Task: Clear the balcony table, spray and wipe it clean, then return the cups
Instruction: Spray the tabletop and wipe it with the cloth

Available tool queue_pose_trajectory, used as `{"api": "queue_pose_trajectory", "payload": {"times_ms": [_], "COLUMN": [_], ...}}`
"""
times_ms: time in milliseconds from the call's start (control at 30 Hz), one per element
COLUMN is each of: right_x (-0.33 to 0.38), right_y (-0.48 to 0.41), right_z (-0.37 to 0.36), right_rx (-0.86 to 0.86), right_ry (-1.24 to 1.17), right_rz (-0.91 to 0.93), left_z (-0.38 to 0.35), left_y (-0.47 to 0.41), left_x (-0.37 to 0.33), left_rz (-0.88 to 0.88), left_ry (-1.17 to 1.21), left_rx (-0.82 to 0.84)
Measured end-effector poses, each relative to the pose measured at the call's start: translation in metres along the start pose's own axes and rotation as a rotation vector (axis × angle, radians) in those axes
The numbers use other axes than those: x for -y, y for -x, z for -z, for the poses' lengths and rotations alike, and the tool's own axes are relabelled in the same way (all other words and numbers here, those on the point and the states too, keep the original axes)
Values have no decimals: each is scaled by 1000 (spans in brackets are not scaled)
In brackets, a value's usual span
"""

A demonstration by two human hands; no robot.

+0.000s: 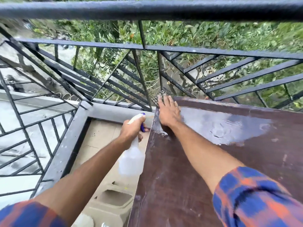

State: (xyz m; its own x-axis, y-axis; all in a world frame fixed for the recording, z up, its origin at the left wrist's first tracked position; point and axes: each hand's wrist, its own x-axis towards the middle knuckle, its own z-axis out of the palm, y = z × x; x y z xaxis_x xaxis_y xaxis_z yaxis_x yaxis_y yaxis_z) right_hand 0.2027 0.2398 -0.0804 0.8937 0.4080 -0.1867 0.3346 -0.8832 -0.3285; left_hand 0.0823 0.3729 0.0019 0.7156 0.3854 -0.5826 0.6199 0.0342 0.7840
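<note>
Head view: railing point(213, 52) behind table point(246, 161)

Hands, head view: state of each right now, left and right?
Left hand: closed, gripping the spray bottle by its neck, beside the table edge.
Right hand: open, fingers flat, pressing a checked cloth on the wet table.

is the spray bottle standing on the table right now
No, the left hand grips the spray bottle in the air, off the left edge of the table.
</note>
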Motion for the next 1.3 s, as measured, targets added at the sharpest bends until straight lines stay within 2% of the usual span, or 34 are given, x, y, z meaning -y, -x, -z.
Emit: {"api": "queue_pose_trajectory", "payload": {"times_ms": [133,200,267,400,500,567,633,767,867,933,1000,1100,1167,1233,1300], "right_x": [-39,-72,-109,-186,-189,-158,-117,-38,-36,-68,-113,-187,-211,-198,-165], "right_y": [47,73,91,115,109,97,90,111,146,165,180,192,192,189,192], "right_z": [-2,3,13,39,40,34,26,-4,-22,-22,-10,12,21,22,14], "right_rx": [-5,-41,-114,-244,-283,-295,-276,-132,-105,-158,-256,-326,-336,-338,-296], "right_ry": [-12,2,-22,-25,-64,-107,-135,-6,26,50,60,49,10,-11,-16], "right_rz": [208,213,90,-337,-603,-681,-603,-105,202,258,149,-216,-399,-480,-422], "left_z": [-9,-15,-19,-30,-35,-36,-38,-42,-51,-57,-61,-65,-68,-70,-73], "left_y": [6,9,12,25,29,32,33,35,40,44,48,56,62,67,71], "left_x": [-2,-4,-7,-17,-15,-11,-8,-3,1,2,2,3,2,2,3], "left_rz": [13,14,-11,-55,-65,-68,-69,-68,-87,-65,-57,-88,-91,-88,-82], "left_ry": [2,-17,-45,-35,-11,-12,-14,-22,-83,-72,-85,-132,-128,-122,-113], "left_rx": [30,46,74,123,124,116,115,117,125,136,162,203,207,209,215]}}
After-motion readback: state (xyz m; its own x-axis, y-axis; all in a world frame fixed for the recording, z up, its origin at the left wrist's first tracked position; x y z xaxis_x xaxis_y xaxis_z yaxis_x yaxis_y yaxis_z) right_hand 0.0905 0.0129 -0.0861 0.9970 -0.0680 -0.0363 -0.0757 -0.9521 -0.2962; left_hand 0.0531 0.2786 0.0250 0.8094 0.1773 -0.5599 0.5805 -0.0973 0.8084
